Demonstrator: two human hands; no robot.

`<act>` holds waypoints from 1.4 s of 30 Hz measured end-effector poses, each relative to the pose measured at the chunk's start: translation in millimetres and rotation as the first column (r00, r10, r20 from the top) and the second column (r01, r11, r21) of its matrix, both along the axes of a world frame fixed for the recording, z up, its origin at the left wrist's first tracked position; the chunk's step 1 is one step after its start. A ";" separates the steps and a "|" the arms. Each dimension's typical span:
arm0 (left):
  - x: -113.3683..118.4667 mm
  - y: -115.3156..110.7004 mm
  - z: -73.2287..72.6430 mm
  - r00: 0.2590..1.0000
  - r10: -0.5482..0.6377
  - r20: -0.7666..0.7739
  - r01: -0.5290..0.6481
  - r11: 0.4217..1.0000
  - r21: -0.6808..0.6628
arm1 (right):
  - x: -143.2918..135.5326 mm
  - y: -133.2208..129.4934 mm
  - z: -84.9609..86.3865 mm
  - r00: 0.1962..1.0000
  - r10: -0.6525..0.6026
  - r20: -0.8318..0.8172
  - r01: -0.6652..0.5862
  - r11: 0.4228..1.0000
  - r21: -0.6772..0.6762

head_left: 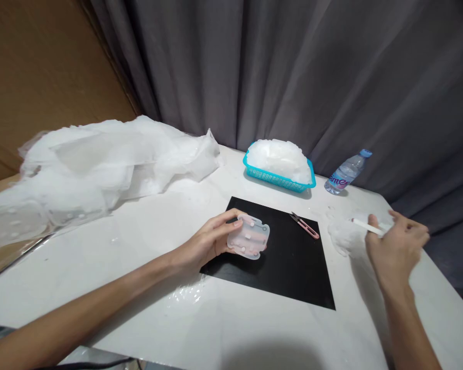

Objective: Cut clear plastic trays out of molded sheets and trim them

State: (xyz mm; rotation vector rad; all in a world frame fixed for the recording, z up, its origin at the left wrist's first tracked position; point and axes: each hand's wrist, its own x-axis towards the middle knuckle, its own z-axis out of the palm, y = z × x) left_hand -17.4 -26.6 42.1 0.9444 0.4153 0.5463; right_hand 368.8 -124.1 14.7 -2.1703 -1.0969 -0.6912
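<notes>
A translucent plastic piece (248, 237) with small raised knobs is held in my left hand (212, 237) above the black mat (293, 262). My fingers and thumb grip its left edge. At the right, my right hand (397, 246) pinches a thin white stick-like tool (367, 226), its dark tip pointing left. Beneath that tool lies a pile of whitish translucent material (343, 234). Pink-handled thread snips (305, 226) rest on the mat's upper right part.
A turquoise basket (278, 180) heaped with white pieces stands at the back, beside a water bottle (347, 172). Large plastic bags (88, 164) of pale pieces cover the table's left side. A grey curtain hangs behind.
</notes>
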 end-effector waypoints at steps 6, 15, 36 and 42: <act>-1.1 0.4 1.0 1.000 0.000 -0.010 0.000 1.000 -0.013 | -73.7 23.3 -33.3 0.867 0.498 -0.008 -0.489 0.849 -0.199; -1.1 2.3 1.7 0.995 -0.054 0.089 0.069 0.982 -0.173 | -80.9 30.5 -60.4 0.840 0.543 -0.002 -0.522 0.807 -0.277; -1.3 5.5 -0.7 0.990 -0.105 0.092 0.118 0.983 -0.144 | -83.9 33.1 -53.0 0.762 0.600 -0.245 -0.639 0.758 -0.131; -1.6 5.7 -1.7 0.986 -0.129 0.108 0.143 0.981 -0.134 | -80.9 33.7 -56.7 0.769 0.578 -0.274 -0.631 0.754 -0.183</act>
